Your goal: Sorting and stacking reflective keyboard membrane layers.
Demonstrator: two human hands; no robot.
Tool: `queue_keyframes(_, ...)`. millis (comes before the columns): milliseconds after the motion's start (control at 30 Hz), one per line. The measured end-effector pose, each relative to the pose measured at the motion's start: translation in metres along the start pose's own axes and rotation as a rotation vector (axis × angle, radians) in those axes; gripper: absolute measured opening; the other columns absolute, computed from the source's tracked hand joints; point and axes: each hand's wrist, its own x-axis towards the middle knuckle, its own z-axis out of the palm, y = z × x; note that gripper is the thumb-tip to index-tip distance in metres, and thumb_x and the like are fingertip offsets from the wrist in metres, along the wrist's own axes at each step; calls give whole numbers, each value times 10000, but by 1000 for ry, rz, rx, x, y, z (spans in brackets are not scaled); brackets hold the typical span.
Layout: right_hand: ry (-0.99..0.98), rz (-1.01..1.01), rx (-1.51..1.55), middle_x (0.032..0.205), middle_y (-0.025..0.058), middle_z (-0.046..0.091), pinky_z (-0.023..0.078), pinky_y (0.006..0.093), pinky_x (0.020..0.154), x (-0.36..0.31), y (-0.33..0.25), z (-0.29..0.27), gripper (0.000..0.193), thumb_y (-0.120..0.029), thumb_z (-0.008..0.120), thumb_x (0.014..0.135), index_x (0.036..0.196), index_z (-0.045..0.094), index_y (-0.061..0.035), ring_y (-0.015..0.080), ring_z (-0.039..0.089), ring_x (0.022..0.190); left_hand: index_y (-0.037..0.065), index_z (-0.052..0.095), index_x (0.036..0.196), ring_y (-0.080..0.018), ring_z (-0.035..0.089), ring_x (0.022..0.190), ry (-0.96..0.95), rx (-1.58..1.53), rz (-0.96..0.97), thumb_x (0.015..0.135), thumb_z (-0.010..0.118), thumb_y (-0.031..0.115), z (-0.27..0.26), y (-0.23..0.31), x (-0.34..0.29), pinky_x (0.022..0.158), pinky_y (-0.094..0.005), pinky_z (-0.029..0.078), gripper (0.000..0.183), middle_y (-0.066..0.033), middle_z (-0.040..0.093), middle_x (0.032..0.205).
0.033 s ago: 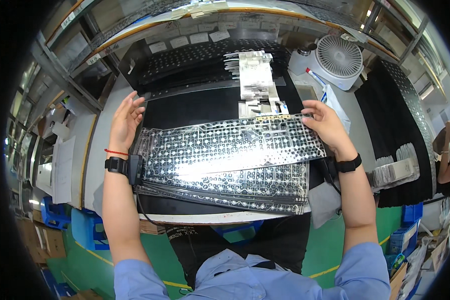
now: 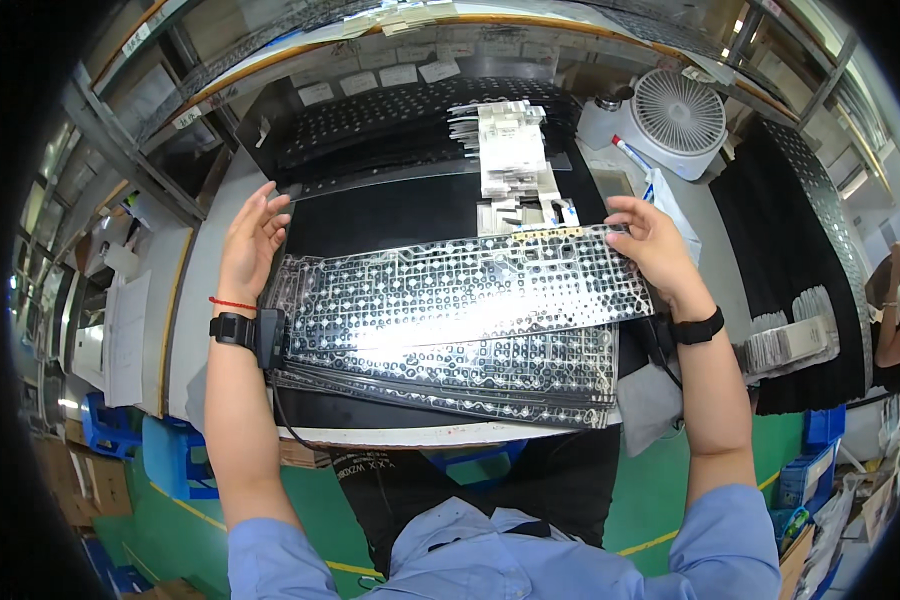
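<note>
A long clear film sheet (image 2: 470, 285) with a dense printed pattern, like a keyboard membrane, lies tilted over a stack of similar sheets (image 2: 530, 370). Glare washes out its middle. Beside the sheet's left end, my left hand (image 2: 253, 240) is raised with its fingers loosely curled and apart. My right hand (image 2: 655, 248) is at the sheet's far right corner, thumb and fingers spread; the thumb tip is over or against the film, and I cannot tell if it touches. A yellow strip (image 2: 547, 234) runs along the sheet's far edge.
Behind the sheets, a pile of white tags (image 2: 513, 150) rests on the black work surface (image 2: 380, 215). A white fan (image 2: 678, 112) and a red-capped marker (image 2: 628, 152) are at the back right. Black sheets (image 2: 785, 230) with another white bundle (image 2: 795, 338) lie right. A shelf (image 2: 570, 33) spans overhead.
The top film sheet's far right part has shifted very slightly to the right, along with my right thumb. My left hand has not visibly moved.
</note>
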Motion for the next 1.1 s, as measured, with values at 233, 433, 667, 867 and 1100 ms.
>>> queue_keyframes(233, -23, 7, 21, 894, 13, 622, 457, 187, 654, -1, -8, -2, 320, 8, 616, 898, 1213, 562, 14, 38, 563, 727, 46, 500, 1325, -98, 593, 891, -44, 20, -38, 1003, 507, 267, 2, 0, -3, 775, -227, 470, 390, -55, 642, 1098)
queue_keyframes(433, 40, -78, 66, 843, -12, 620, 427, 186, 649, -1, -3, 1, 144, -164, 536, 994, 1009, 584, -29, 25, 528, 704, 21, 489, 1329, -124, 610, 955, -38, 86, -65, 1010, 491, 271, 16, 1, -7, 828, -242, 489, 406, -95, 637, 1162)
queue_keyframes(667, 105, -109, 250, 890, 2, 633, 460, 217, 730, 1, -5, 1, 209, -227, 486, 1021, 1016, 568, -34, 52, 569, 783, 9, 501, 1322, -92, 569, 823, -163, 270, -137, 1008, 495, 266, 15, 2, -7, 750, -215, 466, 406, -74, 651, 1084)
queue_keyframes(867, 177, -145, 235, 1008, 39, 622, 458, 220, 778, 3, -3, 0, 207, -179, 504, 1007, 1134, 553, -22, 62, 566, 845, 22, 524, 1307, -30, 498, 714, -203, 256, -53, 941, 592, 138, 13, -2, -6, 658, -167, 396, 390, 46, 592, 868)
queue_keyframes(1100, 198, -241, 87, 1130, 80, 622, 442, 222, 806, 0, -12, 4, 347, -36, 475, 938, 1284, 497, -13, 82, 571, 897, 22, 560, 1274, -56, 566, 817, -137, 172, -24, 949, 546, 70, 12, -3, -7, 734, -189, 451, 329, -4, 639, 992)
